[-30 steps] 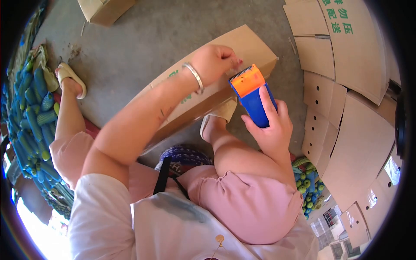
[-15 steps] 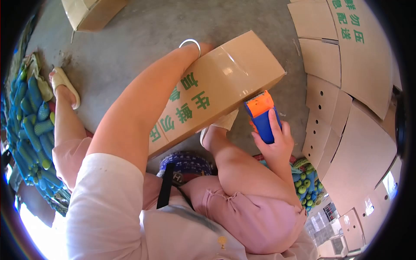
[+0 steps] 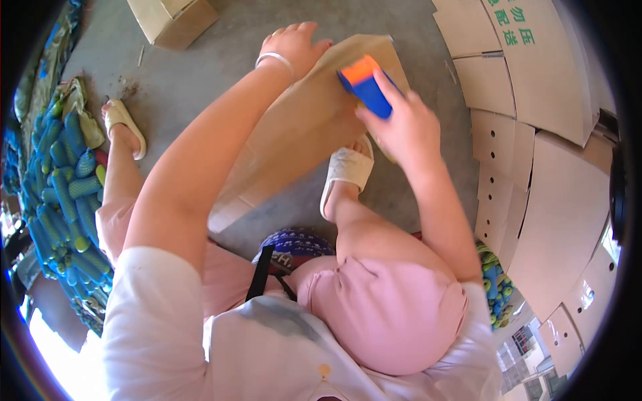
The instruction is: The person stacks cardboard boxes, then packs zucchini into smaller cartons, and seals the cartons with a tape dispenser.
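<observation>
Orange and blue plastic fills the right hand (image 3: 396, 127): its fingers curl tight round the tape dispenser (image 3: 364, 83), pressed to the upper face of the cardboard box (image 3: 294, 144). The left hand (image 3: 294, 41) lies flat on the box's far edge, fingers spread, gripping nothing. The box leans over the person's foot on the concrete floor (image 3: 200, 73). Tape itself is hard to make out, but the step looks like laying a strip; going on calls for a firm brace and an even pull.
</observation>
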Available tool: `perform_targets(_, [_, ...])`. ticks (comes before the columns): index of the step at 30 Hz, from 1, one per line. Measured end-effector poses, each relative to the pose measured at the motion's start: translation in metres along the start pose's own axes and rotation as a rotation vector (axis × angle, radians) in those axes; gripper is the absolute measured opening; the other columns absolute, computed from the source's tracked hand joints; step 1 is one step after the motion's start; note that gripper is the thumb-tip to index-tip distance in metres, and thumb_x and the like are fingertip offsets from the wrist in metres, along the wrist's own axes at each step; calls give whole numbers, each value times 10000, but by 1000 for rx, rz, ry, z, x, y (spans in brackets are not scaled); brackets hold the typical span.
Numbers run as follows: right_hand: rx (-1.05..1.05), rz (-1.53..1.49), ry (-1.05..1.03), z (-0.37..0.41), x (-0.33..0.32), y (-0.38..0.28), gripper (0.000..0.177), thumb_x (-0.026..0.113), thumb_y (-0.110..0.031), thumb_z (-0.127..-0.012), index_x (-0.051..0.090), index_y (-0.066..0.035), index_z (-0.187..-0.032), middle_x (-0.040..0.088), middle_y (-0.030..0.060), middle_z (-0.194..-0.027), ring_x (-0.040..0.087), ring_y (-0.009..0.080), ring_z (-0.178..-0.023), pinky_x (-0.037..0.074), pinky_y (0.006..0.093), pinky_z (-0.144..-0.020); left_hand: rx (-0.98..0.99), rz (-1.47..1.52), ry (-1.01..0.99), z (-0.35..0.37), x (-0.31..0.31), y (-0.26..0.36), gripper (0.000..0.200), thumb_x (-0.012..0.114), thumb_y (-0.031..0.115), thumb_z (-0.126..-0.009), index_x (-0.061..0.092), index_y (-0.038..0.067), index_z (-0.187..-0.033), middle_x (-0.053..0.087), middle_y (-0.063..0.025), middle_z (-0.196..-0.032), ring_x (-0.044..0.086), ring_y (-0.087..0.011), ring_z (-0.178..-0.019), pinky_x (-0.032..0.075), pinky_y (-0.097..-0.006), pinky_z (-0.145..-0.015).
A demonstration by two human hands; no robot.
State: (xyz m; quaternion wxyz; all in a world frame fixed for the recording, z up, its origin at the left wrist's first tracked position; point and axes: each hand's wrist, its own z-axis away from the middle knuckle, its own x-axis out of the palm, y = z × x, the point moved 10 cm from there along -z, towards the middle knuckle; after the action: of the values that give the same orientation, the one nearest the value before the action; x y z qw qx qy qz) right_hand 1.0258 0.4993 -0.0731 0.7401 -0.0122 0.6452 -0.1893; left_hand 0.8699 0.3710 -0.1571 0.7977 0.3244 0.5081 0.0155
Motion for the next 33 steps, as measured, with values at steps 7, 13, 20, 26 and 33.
perform_targets(7, [11, 62, -164, -59, 14, -30, 666, 652, -523, -760, 507, -217, -1333, 658, 163, -918, 659, 312, -842, 523, 411, -724, -35, -509, 38, 133, 59, 25, 962, 665, 559, -732, 213, 151, -1477, 140, -143, -1545, 145, -409, -1403, 186, -707, -1012])
perform_targets(13, [9, 39, -12, 59, 20, 37, 725, 740, -467, -698, 480, -274, -1347, 550, 134, -721, 635, 327, -641, 519, 421, -568, 17, -527, 4, 117, 47, 15, 967, 663, 552, -733, 183, 189, -1489, 130, -145, -1548, 113, -420, -1408, 174, -716, -1007])
perform_targets(20, [-70, -25, 140, -19, 10, -12, 663, 724, -473, -712, 518, -267, -1308, 592, 129, -795, 646, 317, -672, 527, 425, -604, 95, -235, -116, 58, -11, -36, 994, 676, 566, -710, 188, 186, -1487, 198, -142, -1531, 197, -375, -1400, 235, -639, -1043])
perform_targets(26, [-79, -36, -30, -97, -1, -59, 655, 664, -512, -745, 512, -227, -1314, 648, 136, -859, 665, 299, -772, 529, 432, -679, -124, -659, 101, 67, -42, -32, 1230, 757, 647, -540, 99, 245, -1499, 151, -128, -1537, 191, -372, -1394, 240, -594, -1050])
perform_targets(33, [-48, -43, 33, -21, 45, -1, 692, 702, -491, -726, 473, -285, -1346, 601, 133, -828, 654, 301, -737, 529, 419, -642, -44, -485, 16, 24, -53, -83, 1301, 778, 674, -479, 71, 289, -1501, 130, -116, -1544, 200, -395, -1384, 252, -542, -1048])
